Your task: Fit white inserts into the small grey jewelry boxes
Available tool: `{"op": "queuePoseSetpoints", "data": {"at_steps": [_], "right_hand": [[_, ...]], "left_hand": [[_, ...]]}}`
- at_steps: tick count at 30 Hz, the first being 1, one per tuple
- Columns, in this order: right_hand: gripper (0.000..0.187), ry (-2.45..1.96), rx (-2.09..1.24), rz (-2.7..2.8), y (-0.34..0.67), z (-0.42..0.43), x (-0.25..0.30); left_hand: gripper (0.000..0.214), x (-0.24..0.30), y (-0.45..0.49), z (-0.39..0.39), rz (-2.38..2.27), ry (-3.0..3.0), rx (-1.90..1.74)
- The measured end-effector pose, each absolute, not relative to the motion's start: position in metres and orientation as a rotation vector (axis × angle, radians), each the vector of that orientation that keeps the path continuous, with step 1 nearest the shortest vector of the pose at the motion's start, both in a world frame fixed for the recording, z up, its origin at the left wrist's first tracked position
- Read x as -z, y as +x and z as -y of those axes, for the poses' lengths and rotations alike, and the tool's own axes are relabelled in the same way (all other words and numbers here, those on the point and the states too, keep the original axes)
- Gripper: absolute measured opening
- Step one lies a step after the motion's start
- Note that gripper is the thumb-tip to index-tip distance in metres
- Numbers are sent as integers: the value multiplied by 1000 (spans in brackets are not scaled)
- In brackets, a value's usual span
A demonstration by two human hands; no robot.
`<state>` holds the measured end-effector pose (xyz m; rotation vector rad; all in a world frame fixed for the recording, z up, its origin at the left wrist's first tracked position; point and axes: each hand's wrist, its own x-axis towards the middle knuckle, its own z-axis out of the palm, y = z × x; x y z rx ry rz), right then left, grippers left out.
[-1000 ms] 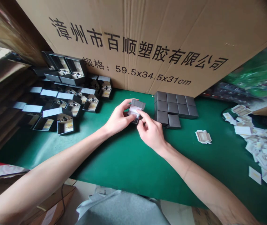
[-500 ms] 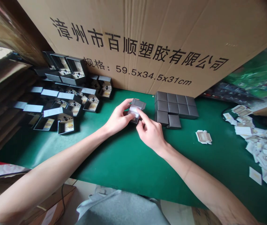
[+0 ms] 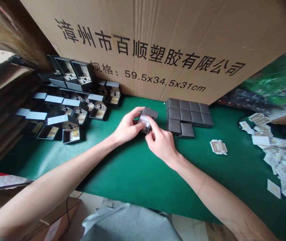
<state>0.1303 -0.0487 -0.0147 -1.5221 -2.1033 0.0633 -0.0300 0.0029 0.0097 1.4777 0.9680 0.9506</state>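
Note:
A small dark gift box (image 3: 151, 111) with its lid raised is held over the table. My left hand (image 3: 129, 126) is closed round its left side, the thumb lying across the front. Inside the box a white insert (image 3: 143, 118) shows in part; fingers cover the rest. My right hand (image 3: 161, 140) presses its index fingertip onto the insert, while its other fingers are curled in by the box's lower right edge. Just right of the hands stands a block of closed dark boxes (image 3: 180, 115). A loose white insert (image 3: 218, 147) lies farther right.
Many open dark boxes (image 3: 71, 133) crowd the left of the green table (image 3: 123, 177), some stacked. A pile of white inserts (image 3: 283, 160) spreads along the right edge. The large cardboard carton (image 3: 133, 20) walls off the back. Flattened cardboard (image 3: 4, 100) is stacked at far left.
The held box has shifted very slightly to the right and down with my left hand. My right index finger stays pressed on the white insert.

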Motion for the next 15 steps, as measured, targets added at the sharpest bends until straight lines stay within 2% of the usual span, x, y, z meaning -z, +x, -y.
{"op": "queuePoseSetpoints", "data": {"at_steps": [15], "right_hand": [[63, -1508, 15, 2213, 129, 49, 15]], "left_hand": [[60, -6, -33, -4, -945, 1541, -895]]}}
